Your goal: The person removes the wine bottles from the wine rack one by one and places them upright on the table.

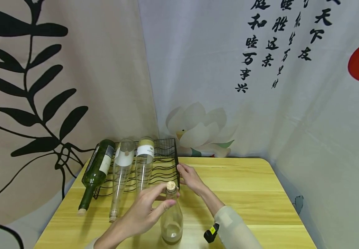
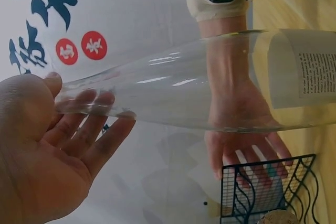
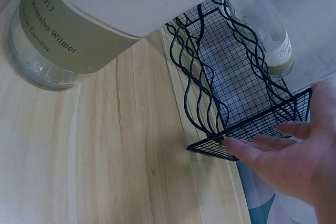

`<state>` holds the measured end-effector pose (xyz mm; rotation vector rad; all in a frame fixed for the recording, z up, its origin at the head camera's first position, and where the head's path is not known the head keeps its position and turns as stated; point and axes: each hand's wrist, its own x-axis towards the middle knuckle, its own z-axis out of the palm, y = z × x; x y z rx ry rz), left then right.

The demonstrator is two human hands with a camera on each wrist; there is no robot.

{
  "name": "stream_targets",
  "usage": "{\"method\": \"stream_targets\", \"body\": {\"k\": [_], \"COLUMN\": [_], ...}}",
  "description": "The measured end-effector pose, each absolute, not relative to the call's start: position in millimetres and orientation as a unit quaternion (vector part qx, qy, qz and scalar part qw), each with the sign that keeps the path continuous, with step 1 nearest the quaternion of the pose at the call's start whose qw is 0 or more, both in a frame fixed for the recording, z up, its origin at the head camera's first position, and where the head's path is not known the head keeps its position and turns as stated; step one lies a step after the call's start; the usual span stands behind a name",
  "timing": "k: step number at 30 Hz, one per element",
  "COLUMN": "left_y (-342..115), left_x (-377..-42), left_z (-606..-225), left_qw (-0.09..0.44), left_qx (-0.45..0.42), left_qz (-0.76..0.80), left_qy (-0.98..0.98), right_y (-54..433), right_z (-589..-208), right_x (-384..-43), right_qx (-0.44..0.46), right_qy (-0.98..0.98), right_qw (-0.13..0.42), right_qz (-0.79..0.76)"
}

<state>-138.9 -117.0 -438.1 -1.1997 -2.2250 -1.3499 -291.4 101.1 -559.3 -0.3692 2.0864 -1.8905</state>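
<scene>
My left hand [image 1: 143, 212] holds a clear glass wine bottle [image 1: 171, 224] by its neck, upright with a cork on top. In the left wrist view the thumb and fingers curl around the neck. The bottle's pale label [image 3: 100, 19] shows large in the right wrist view; whether its base touches the table, I cannot tell. My right hand [image 1: 193, 178] is at the right end of a black wire wine rack [image 1: 176, 152], its fingers extended against the mesh side panel [image 3: 252, 135]. A green bottle [image 1: 96, 169] and two clear bottles, one [image 1: 123, 173] and another [image 1: 144, 162], lie on the rack.
The rack stands at the back left of the wooden table [image 1: 238, 186], against a printed cloth backdrop [image 1: 198, 86]. Necks of the green and the left clear bottle stick out past the rack's front. A small black device with a yellow label [image 1: 211, 232] is at the right sleeve.
</scene>
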Motion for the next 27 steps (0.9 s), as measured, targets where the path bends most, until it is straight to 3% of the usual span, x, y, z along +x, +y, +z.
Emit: {"method": "stream_targets", "body": {"k": [20,27], "left_y": [-119.2,-121.5], "left_x": [-137.6,-135.4], "left_z": [-437.6,-437.7], "left_qw": [0.126,0.099], "left_qx": [-0.386,-0.360], "left_qz": [-0.439,-0.430], "left_qy": [-0.801,-0.822], "right_y": [102.2,102.2], "right_z": [-558.5,-559.9], "right_x": [-290.0,-290.4], "right_qx": [-0.118,-0.121], "right_qy": [0.752,0.745], "right_qw": [0.133,0.141], "right_qz": [-0.634,-0.641]}}
